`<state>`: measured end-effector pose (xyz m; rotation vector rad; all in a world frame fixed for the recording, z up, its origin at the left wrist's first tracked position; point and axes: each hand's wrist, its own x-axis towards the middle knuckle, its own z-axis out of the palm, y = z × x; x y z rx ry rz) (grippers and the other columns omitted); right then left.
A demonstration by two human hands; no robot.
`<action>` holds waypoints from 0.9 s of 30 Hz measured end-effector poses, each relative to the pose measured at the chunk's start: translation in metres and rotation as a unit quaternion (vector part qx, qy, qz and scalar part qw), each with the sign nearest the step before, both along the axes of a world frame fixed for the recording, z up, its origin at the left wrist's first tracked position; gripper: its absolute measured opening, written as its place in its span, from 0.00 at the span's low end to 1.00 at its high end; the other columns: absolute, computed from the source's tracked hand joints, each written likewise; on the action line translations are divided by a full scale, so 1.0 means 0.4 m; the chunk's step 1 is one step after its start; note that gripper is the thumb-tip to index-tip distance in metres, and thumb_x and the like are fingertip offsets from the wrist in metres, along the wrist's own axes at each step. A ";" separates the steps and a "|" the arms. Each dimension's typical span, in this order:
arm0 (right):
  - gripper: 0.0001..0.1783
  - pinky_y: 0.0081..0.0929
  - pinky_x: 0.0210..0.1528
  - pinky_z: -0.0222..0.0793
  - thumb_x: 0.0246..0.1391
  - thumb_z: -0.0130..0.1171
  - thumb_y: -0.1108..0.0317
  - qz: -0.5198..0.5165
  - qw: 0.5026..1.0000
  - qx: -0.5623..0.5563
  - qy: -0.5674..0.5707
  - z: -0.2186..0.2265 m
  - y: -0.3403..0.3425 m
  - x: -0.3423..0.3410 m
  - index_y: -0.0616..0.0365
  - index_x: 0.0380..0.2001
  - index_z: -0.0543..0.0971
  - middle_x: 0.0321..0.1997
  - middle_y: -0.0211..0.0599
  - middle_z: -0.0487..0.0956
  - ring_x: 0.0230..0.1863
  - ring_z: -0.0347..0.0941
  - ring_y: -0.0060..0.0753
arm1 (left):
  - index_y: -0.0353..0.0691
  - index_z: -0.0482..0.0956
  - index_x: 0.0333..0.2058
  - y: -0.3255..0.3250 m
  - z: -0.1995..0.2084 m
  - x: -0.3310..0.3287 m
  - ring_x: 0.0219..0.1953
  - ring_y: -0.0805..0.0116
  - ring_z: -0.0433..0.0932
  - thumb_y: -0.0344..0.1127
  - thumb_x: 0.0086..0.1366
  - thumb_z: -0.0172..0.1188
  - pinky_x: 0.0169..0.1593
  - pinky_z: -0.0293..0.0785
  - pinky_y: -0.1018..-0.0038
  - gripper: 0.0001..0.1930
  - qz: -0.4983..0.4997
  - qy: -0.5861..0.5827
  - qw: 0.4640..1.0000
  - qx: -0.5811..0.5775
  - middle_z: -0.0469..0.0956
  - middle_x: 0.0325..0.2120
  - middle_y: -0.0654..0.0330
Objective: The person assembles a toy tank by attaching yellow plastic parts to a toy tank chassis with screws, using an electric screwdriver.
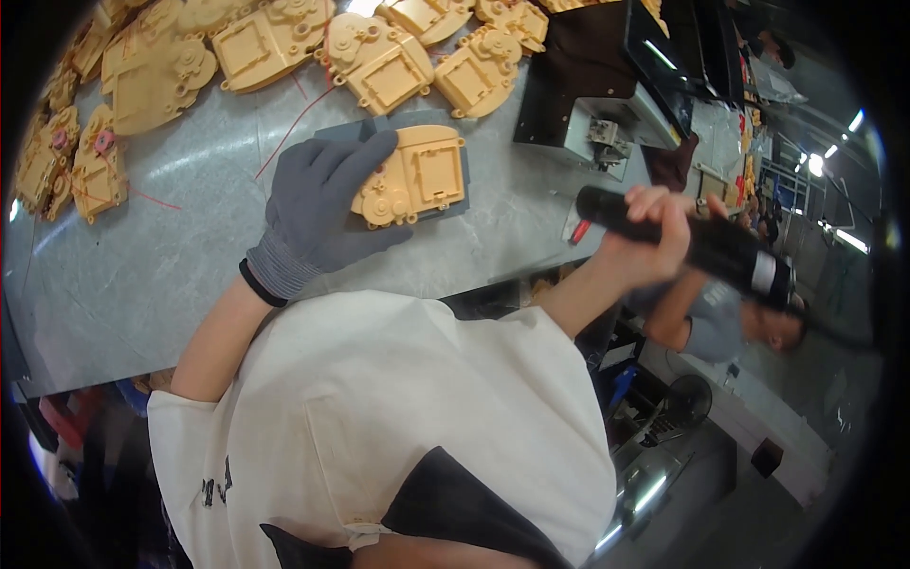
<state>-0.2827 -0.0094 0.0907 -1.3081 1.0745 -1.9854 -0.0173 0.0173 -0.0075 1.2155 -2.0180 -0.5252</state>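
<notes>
My left hand, in a grey knit glove, grips the left side of a tan plastic housing. Its fingers lie along the far edge and the thumb along the near one. The housing has a square recess and round bosses, and rests on a dark grey block on the table. Off to the right, my bare right hand is wrapped round a black cylindrical power screwdriver, held up apart from the housing. A cable trails from the tool's right end; its bit cannot be made out.
Several similar tan housings lie along the far side of the grey table, some with thin red wires. A dark box-shaped device with a metal mechanism stands at the back right. Another person sits at the right.
</notes>
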 end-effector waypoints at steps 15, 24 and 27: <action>0.34 0.36 0.26 0.67 0.43 0.51 0.86 0.364 0.930 -0.002 0.047 -0.007 0.103 0.275 0.52 0.53 0.53 0.24 0.44 0.71 0.20 0.67 0.37 | 0.47 0.69 0.51 -0.002 -0.016 0.014 0.40 0.64 0.70 0.52 0.37 0.69 0.47 0.65 0.66 0.39 0.000 0.021 0.999 -0.028 0.73 0.33 0.65; 0.24 0.32 0.17 0.61 0.44 0.49 0.76 0.284 0.950 -0.023 0.129 -0.025 0.089 0.343 0.56 0.47 0.58 0.15 0.37 0.65 0.10 0.58 0.30 | 0.48 0.67 0.52 0.002 -0.047 0.008 0.42 0.66 0.70 0.51 0.37 0.69 0.52 0.63 0.65 0.40 0.003 0.028 0.999 -0.020 0.73 0.35 0.65; 0.24 0.32 0.18 0.62 0.43 0.50 0.76 0.300 0.942 -0.015 0.148 -0.018 0.080 0.338 0.55 0.46 0.58 0.16 0.37 0.65 0.10 0.59 0.31 | 0.48 0.67 0.51 -0.003 -0.039 0.007 0.43 0.65 0.70 0.49 0.37 0.68 0.52 0.63 0.64 0.39 0.003 0.029 0.999 -0.022 0.73 0.37 0.64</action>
